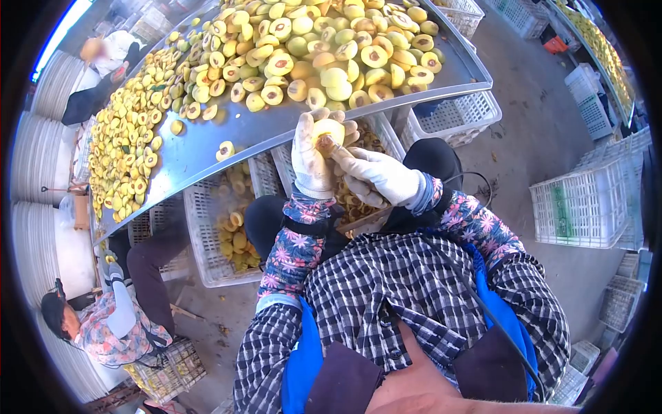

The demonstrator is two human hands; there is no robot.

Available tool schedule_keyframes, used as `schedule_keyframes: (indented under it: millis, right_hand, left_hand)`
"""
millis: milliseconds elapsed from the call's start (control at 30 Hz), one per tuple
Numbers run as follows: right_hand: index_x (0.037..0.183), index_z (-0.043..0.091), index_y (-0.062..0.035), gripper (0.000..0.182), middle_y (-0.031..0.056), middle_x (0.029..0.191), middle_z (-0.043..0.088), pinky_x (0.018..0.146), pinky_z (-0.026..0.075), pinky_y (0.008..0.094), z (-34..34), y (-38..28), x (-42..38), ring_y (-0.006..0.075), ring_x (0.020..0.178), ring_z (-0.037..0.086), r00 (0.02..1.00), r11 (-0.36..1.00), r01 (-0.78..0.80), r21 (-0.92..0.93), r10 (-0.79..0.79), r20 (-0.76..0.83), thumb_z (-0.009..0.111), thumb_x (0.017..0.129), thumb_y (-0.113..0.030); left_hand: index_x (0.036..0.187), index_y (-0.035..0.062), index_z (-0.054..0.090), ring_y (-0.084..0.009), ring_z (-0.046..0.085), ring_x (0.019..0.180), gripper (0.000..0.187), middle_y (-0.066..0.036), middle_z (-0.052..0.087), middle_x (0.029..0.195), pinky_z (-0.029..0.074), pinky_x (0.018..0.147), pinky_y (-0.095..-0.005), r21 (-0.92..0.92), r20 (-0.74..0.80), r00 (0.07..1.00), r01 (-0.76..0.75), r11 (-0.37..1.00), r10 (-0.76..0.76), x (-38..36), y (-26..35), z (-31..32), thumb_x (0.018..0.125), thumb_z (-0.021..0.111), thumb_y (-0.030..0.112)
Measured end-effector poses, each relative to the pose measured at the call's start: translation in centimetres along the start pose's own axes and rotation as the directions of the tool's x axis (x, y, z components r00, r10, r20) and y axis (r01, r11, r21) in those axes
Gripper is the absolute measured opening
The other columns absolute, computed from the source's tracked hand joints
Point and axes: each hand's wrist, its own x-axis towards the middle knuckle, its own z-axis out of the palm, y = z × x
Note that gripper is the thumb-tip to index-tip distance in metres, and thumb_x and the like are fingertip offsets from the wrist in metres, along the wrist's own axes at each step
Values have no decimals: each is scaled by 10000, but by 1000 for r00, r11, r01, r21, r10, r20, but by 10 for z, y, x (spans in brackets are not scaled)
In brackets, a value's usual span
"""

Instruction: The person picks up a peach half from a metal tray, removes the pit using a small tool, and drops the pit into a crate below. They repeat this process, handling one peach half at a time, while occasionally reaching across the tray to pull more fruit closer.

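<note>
My left hand (pixel 312 164), in a white glove, is closed around a yellow peach half (pixel 329 128) just in front of the metal table's edge. The cut side of the peach half faces me and shows its brown pit hollow. My right hand (pixel 385 174), also gloved, has its fingers pinched together at that hollow. Whatever is in the pinch is too small and hidden to make out. Many halved peaches (pixel 279 63) are heaped on the metal table (pixel 196 150) beyond my hands.
Between my knees is a crate (pixel 392 135) holding brownish pieces. A white crate (pixel 205 257) with peach halves stands left of my leg; another crate (pixel 463 116) is at right. Stacked crates (pixel 576 207) stand further right. A co-worker (pixel 114 324) sits at left.
</note>
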Motion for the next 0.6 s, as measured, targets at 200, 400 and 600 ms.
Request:
schedule_keyframes:
  millis: [200, 400, 600]
  right_hand:
    - [961, 522, -98, 401, -22, 557, 396, 335, 242, 211, 3, 1, -2, 73, 360, 323, 994, 882, -111, 457, 94, 59, 467, 972, -495]
    - [1013, 504, -81, 298, -13, 627, 451, 385, 309, 206, -7, 11, -16, 64, 427, 381, 987, 999, -7, -36, 1, -158, 478, 993, -377]
    - [1102, 495, -13, 341, 175, 791, 619, 680, 487, 386, -32, 23, -12, 319, 735, 640, 933, 658, 78, -749, -312, -177, 504, 943, -315]
  left_hand:
    - [1170, 23, 489, -291, 661, 860, 470, -158, 626, 1025, 569, 772, -404, -92, -156, 988, -9, 996, -6, 4, -9, 14, 953, 524, 439]
    - [1153, 26, 510, -301, 664, 841, 490, -149, 640, 984, 569, 756, -401, 68, -149, 988, -33, 997, 43, 20, -8, -12, 945, 525, 469]
    - [1094, 43, 572, -338, 659, 905, 523, -158, 649, 1006, 559, 784, -460, -155, -133, 985, 84, 984, -105, 11, 19, -34, 932, 498, 534]
